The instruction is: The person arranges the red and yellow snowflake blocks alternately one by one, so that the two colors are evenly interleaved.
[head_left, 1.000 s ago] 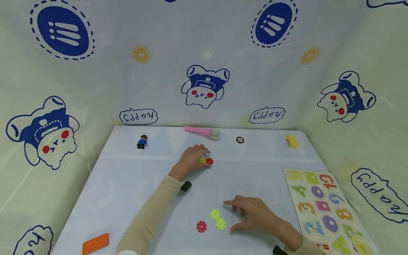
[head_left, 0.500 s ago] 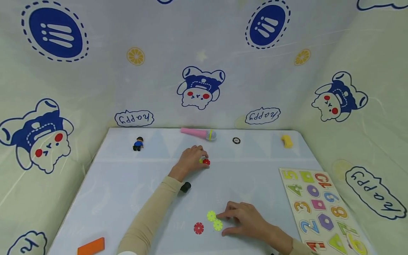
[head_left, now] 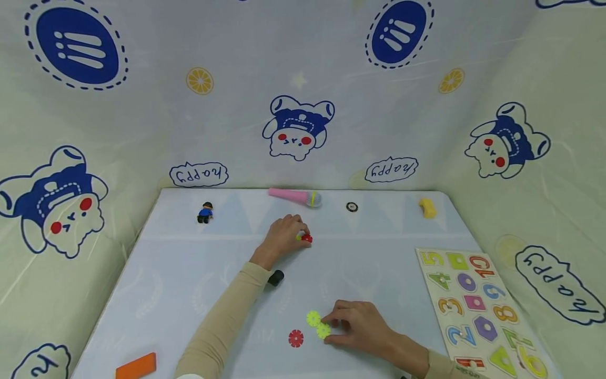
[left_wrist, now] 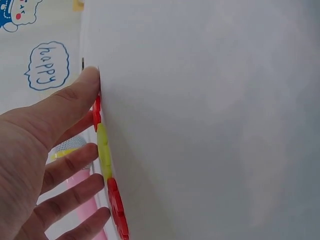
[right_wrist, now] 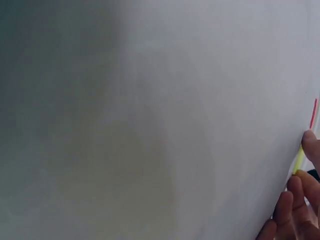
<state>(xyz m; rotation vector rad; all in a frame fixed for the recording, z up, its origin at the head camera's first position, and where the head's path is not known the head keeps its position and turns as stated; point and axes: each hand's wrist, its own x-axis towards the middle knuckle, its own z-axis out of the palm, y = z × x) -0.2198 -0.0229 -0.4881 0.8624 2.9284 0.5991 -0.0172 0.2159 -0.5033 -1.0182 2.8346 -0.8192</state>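
Note:
In the head view, my left hand [head_left: 283, 235] reaches to the table's upper middle. Its thumb and index finger pinch a red notched disc [head_left: 307, 239]. The left wrist view shows that red disc in line with a yellow notched disc [left_wrist: 104, 150] and another red disc [left_wrist: 116, 205], the other fingers spread beside them. Nearer the front, my right hand [head_left: 363, 327] pinches the lower yellow disc [head_left: 324, 330] between thumb and index finger. Another yellow disc [head_left: 313, 318] touches it at the upper left. A loose red disc [head_left: 295, 338] lies just left of the pair.
Along the back edge lie a toy figure [head_left: 205, 213], a pink toy microphone [head_left: 295, 197], a small black ring [head_left: 352, 207] and a yellow piece [head_left: 427, 208]. A number puzzle board [head_left: 433, 295] lies right; an orange block [head_left: 136, 366] sits front left.
My right hand has moved left to the yellow discs, and its thumb and index finger have closed on the lower one. The left hand stays in place; its red disc has tilted slightly.

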